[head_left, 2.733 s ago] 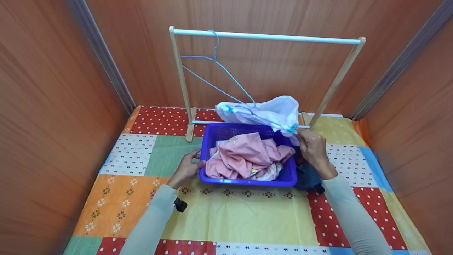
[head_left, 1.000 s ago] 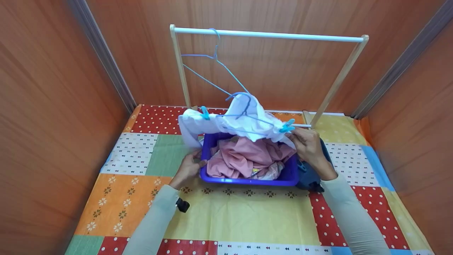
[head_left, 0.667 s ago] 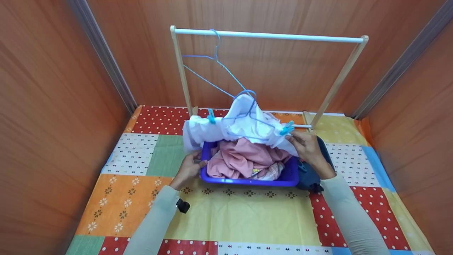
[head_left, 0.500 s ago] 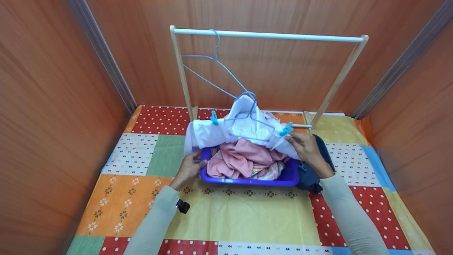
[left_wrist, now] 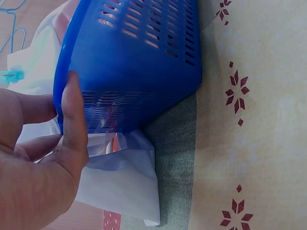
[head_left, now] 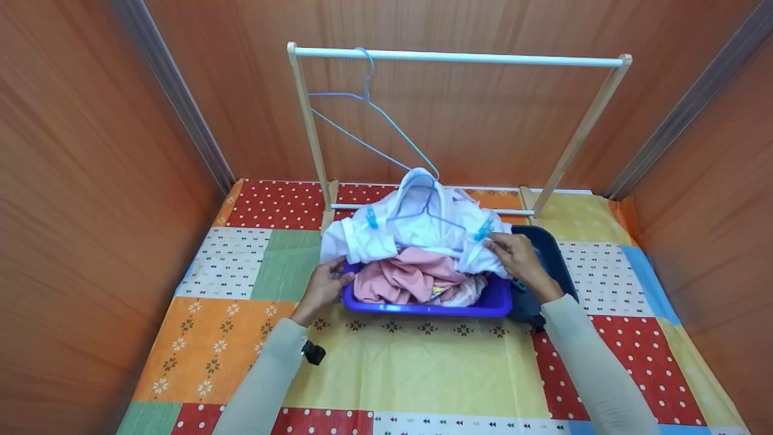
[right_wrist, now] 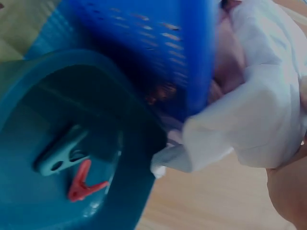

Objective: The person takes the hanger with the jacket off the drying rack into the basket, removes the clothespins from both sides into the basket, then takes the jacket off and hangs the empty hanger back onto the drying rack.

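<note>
I log the left grip point(head_left: 321, 291) pinching the purple basket point(head_left: 426, 310) by its rim; pink cloth point(head_left: 407, 277) lies inside. The right grip point(head_left: 520, 257) pinches one side of the white garment point(head_left: 374, 243), spread over the basket's far part, hanger point(head_left: 427, 209) and blue pegs point(head_left: 484, 229) on it. Dark tub point(head_left: 552, 257) just beside.

The garment point(head_left: 373, 243) is white, the basket point(head_left: 426, 310) blue-purple, the tablecloth point(head_left: 450, 374) multicoloured patchwork.
</note>
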{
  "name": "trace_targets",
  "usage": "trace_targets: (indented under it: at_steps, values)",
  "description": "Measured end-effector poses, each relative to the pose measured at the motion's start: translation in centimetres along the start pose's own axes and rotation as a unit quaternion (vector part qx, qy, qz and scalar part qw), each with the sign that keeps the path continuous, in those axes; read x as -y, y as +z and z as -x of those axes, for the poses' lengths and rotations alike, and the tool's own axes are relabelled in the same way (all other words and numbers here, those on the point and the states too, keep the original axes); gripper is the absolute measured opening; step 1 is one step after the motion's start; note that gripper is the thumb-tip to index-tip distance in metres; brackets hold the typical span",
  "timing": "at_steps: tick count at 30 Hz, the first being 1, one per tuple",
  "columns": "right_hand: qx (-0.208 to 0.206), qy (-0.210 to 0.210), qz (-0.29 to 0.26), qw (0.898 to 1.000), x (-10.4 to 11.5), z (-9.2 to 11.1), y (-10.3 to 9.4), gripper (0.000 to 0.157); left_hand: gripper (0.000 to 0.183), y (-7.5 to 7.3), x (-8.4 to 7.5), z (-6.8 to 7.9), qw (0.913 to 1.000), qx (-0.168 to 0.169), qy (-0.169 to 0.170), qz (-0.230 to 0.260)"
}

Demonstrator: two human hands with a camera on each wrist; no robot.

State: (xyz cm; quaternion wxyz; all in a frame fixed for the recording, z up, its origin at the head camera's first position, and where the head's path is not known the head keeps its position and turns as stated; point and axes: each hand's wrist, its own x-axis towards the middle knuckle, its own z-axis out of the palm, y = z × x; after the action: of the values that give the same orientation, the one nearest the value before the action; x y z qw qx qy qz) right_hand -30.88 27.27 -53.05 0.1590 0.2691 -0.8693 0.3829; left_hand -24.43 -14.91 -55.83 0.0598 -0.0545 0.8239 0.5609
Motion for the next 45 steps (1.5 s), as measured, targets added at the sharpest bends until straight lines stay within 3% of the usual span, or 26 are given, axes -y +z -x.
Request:
trace_targets:
  at_steps: [3, 13, 20, 24, 27, 31, 33, 35, 39, 45]
  values:
    - [0.008, 0.002, -0.004, 1.0, -0.5, 0.1, 0.3, 0.031, 0.051, 0.1, 0.1, 0.0, 1.0, -0.003, 0.008, -0.001]
    - [0.027, 0.01, 0.034, 0.999, -1.4, 0.6, 1.1, 0.013, 0.05, 0.2, 0.0, 0.0, 0.9999, -0.004, 0.0, -0.015]
    - [0.011, -0.018, 0.049, 0.999, -1.4, 0.7, 1.6, 0.011, 0.049, 0.0, -0.2, 0.1, 0.9999, -0.003, -0.009, -0.014]
    - [0.002, -0.031, 0.055, 0.998, -1.5, 1.0, 1.9, 0.011, 0.046, -0.3, -0.2, 0.2, 0.9991, -0.006, 0.005, -0.043]
    - [0.003, -0.033, 0.052, 0.998, -1.5, 1.2, 2.1, 0.013, 0.039, -0.7, -0.4, 0.5, 0.9958, -0.038, 0.022, -0.081]
    - [0.004, -0.035, 0.054, 0.998, -1.6, 1.2, 2.1, 0.016, 0.031, -1.4, -1.0, 0.8, 0.9803, -0.144, 0.066, -0.118]
    - [0.004, -0.036, 0.059, 0.998, -1.6, 1.3, 2.0, 0.018, 0.028, -1.7, -1.7, 0.8, 0.9667, -0.198, 0.112, -0.117]
    - [0.006, -0.034, 0.059, 0.998, -1.6, 1.3, 1.9, 0.017, 0.027, -2.0, -2.5, 0.7, 0.9526, -0.231, 0.166, -0.108]
    - [0.006, -0.027, 0.052, 0.998, -1.5, 1.3, 1.7, 0.018, 0.03, -1.9, -4.2, 0.2, 0.9328, -0.223, 0.26, -0.112]
    - [0.014, -0.018, 0.047, 0.999, -1.5, 1.3, 1.9, 0.018, 0.029, -1.1, -5.3, -1.0, 0.9128, -0.166, 0.326, -0.182]
